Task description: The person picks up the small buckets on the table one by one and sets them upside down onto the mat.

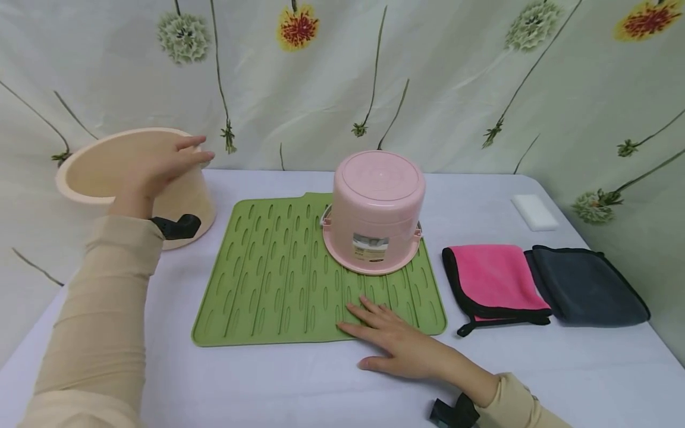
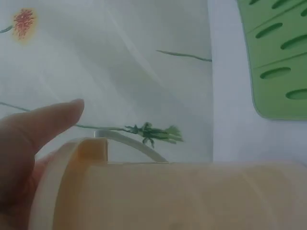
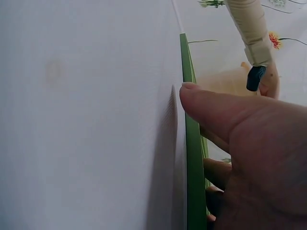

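Observation:
At the far left, a beige bucket stands with its wide mouth up. My left hand is at its rim, thumb and a finger stretched out past the edge. In the left wrist view the extended thumb shows above the bucket's rim, the other fingers mostly hidden. My right hand lies with spread fingers on the front edge of a green ridged mat. The right wrist view shows the thumb beside the mat's edge. On the mat, a pink bucket stands upside down.
To the right of the mat lie a folded pink cloth with black trim and a folded dark grey cloth. A white block sits behind them. A flower-patterned curtain hangs along the back of the white-covered table.

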Motion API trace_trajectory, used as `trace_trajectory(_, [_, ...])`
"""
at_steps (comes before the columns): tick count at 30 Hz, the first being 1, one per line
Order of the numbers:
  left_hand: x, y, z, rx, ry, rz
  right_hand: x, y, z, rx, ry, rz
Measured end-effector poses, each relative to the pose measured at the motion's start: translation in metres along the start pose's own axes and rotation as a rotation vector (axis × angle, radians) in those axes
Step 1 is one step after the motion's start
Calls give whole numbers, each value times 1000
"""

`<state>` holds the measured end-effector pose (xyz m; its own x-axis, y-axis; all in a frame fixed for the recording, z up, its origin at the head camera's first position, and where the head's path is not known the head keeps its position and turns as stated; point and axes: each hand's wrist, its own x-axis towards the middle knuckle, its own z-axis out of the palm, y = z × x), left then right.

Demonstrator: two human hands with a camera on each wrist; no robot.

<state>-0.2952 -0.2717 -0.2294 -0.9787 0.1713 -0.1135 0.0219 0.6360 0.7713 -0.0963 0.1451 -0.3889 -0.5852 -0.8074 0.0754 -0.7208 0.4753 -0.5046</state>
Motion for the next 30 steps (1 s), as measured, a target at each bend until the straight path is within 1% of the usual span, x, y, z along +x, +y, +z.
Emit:
trace_trajectory(2, [3, 4, 3, 134, 22, 25, 0, 1, 0, 1, 1, 4])
trace_trajectory(4, [6, 8, 8, 270, 98, 20, 0, 1, 1, 2, 1, 7])
trace_trajectory(6, [8, 13, 15, 374, 181, 2, -1, 2, 1, 2, 5, 5])
trace_trajectory(8, [9, 16, 22, 444, 254, -11, -1, 2, 1, -3, 9, -1])
trace_trajectory(9, [10, 17, 25, 472, 279, -21, -1, 2, 2, -4, 10, -4])
trace_trajectory(12, [11, 16, 30, 547, 318, -20, -1, 3, 2, -6, 12, -10])
trace_trajectory(14, [13, 16, 32, 584, 326, -21, 0, 3, 2, -4, 9, -6])
trace_trajectory(16, [13, 15, 33, 599, 328, -20, 0, 3, 2, 0, 8, -2])
trace_trajectory(19, [11, 15, 36, 583, 351, -2, -1, 2, 2, 4, 4, 5])
trace_trajectory(21, [8, 14, 38, 561, 375, 23, -1, 2, 3, 6, 1, 9])
trace_trajectory(23, [3, 13, 39, 535, 411, 53, 0, 2, 3, 8, -3, 14])
trace_trajectory(25, [-3, 12, 39, 513, 451, 68, 0, 1, 3, 12, -5, 22])
trace_trajectory(30, [-20, 8, 28, 473, 583, 92, 0, 2, 2, 18, -4, 38])
